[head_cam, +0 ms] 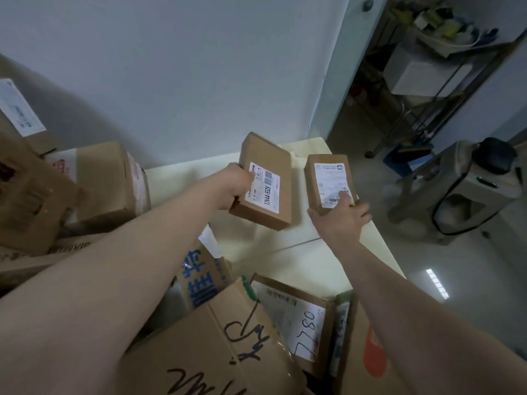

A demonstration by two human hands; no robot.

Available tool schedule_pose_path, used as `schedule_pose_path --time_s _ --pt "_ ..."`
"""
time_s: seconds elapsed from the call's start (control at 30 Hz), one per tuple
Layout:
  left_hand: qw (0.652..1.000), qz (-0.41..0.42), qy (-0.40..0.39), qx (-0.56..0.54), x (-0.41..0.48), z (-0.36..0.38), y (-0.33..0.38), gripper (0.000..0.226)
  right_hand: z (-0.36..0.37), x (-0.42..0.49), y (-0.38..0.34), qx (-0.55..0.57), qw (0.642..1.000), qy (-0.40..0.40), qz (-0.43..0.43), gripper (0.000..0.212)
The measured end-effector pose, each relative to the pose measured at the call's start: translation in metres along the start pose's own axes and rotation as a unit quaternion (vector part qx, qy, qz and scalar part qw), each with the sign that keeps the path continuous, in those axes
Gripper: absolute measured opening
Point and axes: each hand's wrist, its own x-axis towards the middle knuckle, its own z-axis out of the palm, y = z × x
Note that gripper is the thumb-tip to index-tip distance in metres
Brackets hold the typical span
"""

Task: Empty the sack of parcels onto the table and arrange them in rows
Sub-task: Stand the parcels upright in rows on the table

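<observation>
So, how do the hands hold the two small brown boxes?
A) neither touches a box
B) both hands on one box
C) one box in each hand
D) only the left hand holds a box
C: the left hand grips the tilted box, and the right hand grips the second box beside it.

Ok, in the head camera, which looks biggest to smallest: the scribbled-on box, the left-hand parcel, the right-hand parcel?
1. Scribbled-on box, but it is nearest the camera, so unsure.
2. Left-hand parcel.
3. Right-hand parcel, a little smaller.
</observation>
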Motion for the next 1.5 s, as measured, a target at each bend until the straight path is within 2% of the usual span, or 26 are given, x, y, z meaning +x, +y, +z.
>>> schedule_pose_path --time_s 0.1,0.2,0.3,0.37,0.47,0.57,0.73,0.9,0.97,1.07,1.2,1.27,1.37,1.43,1.5 --pt "0.987 -0.078 -0.016 -0.138 0.001 0.011 -0.006 0.021 0.004 0.002 0.0 0.012 1.0 -0.012 -0.026 0.076" --pt "0.98 -0.114 -0.068 -0.15 -0.003 0.019 -0.003 0.009 0.008 0.009 0.0 0.03 0.998 -0.014 -0.06 0.066" --pt "0.976 -0.097 -0.079 -0.18 -0.002 0.03 -0.002 0.016 0.008 0.017 0.0 0.06 0.994 -0.025 -0.086 0.055" --pt "0.977 -0.066 -0.072 -0.187 0.004 0.033 -0.003 0.022 0.007 0.024 0.0 0.084 0.991 -0.039 -0.094 0.056" --pt "0.991 -0.037 -0.063 -0.108 0.011 0.035 -0.01 0.043 0.003 0.035 0.0 0.094 0.986 -0.1 -0.092 0.063" --pt "0.996 -0.032 -0.066 -0.049 -0.007 0.034 -0.011 0.046 -0.003 0.037 -0.002 0.083 0.985 -0.13 -0.075 0.066" --pt "0.996 0.034 -0.052 0.067 -0.05 0.027 -0.007 0.047 -0.026 0.008 0.001 0.109 0.989 -0.095 -0.038 0.061" --pt "0.977 0.081 -0.056 0.19 -0.107 0.04 0.001 0.051 -0.064 -0.046 0.018 0.106 0.993 -0.047 0.007 0.051" --pt "0.958 0.131 -0.061 0.246 -0.131 0.054 0.003 0.046 -0.08 -0.072 0.028 0.089 0.996 -0.026 0.018 0.052" --pt "0.913 0.172 -0.068 0.365 -0.155 0.079 -0.006 0.05 -0.094 -0.114 0.043 0.006 0.999 -0.015 0.052 0.066" --pt "0.807 0.137 -0.106 0.565 -0.163 0.102 -0.042 0.052 -0.097 -0.152 0.056 -0.074 0.986 -0.089 0.116 0.093" --pt "0.785 0.115 -0.108 0.599 -0.164 0.106 -0.058 0.048 -0.098 -0.163 0.061 -0.092 0.977 -0.133 0.138 0.108" --pt "0.803 0.129 -0.092 0.574 -0.167 0.106 -0.065 0.049 -0.095 -0.17 0.072 -0.087 0.968 -0.166 0.166 0.119" --pt "0.829 0.133 -0.099 0.535 -0.172 0.104 -0.061 0.053 -0.095 -0.166 0.082 -0.044 0.977 -0.134 0.159 0.112" --pt "0.865 0.129 -0.097 0.476 -0.171 0.102 -0.056 0.053 -0.102 -0.155 0.093 0.071 0.985 -0.086 0.128 0.099"
